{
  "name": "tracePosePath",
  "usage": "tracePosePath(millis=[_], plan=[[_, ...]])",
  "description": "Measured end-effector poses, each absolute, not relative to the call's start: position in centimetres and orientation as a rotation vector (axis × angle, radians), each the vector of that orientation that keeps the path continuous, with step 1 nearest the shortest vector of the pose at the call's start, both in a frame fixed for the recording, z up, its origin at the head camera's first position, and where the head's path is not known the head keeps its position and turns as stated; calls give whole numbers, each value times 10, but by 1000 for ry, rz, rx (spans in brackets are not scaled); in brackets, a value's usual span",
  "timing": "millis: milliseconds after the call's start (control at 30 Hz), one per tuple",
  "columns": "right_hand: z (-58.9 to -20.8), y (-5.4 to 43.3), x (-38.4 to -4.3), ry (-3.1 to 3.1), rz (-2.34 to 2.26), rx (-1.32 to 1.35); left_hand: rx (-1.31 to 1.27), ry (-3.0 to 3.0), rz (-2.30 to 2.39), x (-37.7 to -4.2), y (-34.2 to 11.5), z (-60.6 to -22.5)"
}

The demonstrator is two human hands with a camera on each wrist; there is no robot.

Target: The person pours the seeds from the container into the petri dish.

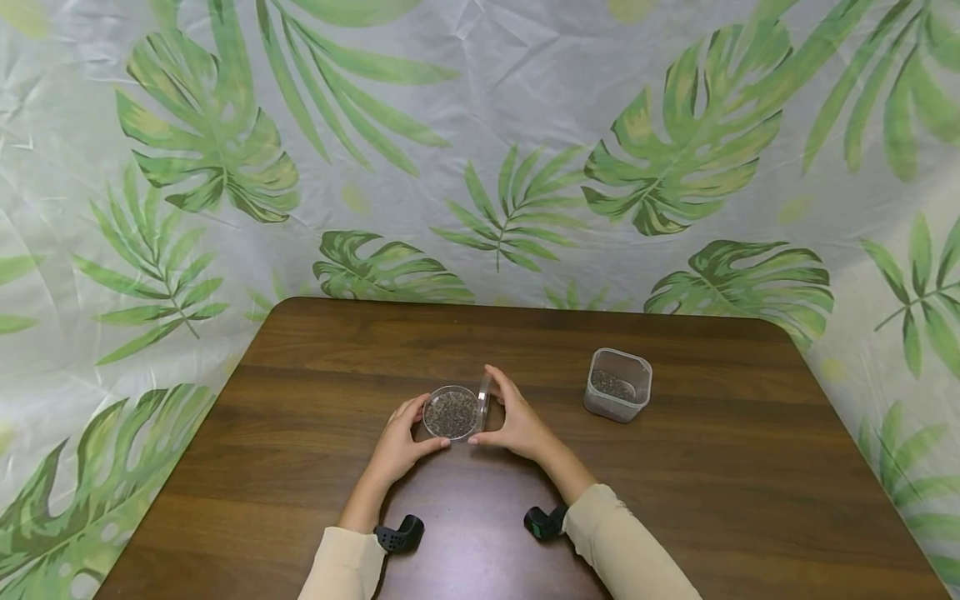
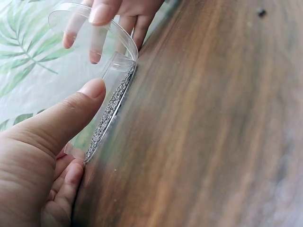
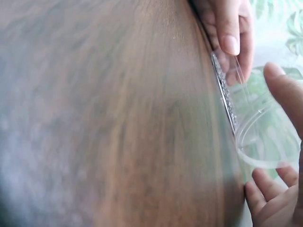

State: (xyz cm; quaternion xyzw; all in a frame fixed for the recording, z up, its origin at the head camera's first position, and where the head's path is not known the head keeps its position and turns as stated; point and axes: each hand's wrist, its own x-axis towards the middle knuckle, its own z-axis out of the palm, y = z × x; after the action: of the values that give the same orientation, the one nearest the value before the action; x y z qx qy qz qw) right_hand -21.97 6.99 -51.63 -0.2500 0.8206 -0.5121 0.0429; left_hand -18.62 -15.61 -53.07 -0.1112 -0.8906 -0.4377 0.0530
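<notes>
A clear petri dish point(image 1: 448, 438) lies flat on the table and holds a layer of dark grey grains point(image 1: 452, 412). My left hand point(image 1: 397, 446) grips the dish from its left side, thumb at the near edge and fingers round the far edge. With my right hand point(image 1: 521, 427) I hold a clear round lid point(image 1: 483, 402) on edge at the dish's right side, thumb low and fingers at its top. In the left wrist view the tilted lid point(image 2: 111, 29) meets the end of the dish; whether they touch cannot be told.
To the right on the brown wooden table point(image 1: 720, 467) stands a translucent square tub point(image 1: 611, 409) with more grains at its bottom. A small dark speck point(image 2: 261, 12) lies on the wood. Behind the table hangs a leaf-patterned cloth point(image 1: 517, 108).
</notes>
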Motion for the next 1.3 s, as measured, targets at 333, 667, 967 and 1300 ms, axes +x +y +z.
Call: tracePosePath(millis=[333, 667, 967, 1300], plan=[[-519, 67, -219, 2500, -1580, -776, -328, -2711, -1339, -187, -156, -530], [-520, 65, -218, 2567, -1552, -785, -349, -2720, -1336, -187, -157, -530], [-519, 62, -217, 2564, -1583, -750, -352, -2720, -1309, -187, -156, -530], [-518, 60, -215, 2605, -1522, -744, -351, -2718, -1330, -186, -156, -529]])
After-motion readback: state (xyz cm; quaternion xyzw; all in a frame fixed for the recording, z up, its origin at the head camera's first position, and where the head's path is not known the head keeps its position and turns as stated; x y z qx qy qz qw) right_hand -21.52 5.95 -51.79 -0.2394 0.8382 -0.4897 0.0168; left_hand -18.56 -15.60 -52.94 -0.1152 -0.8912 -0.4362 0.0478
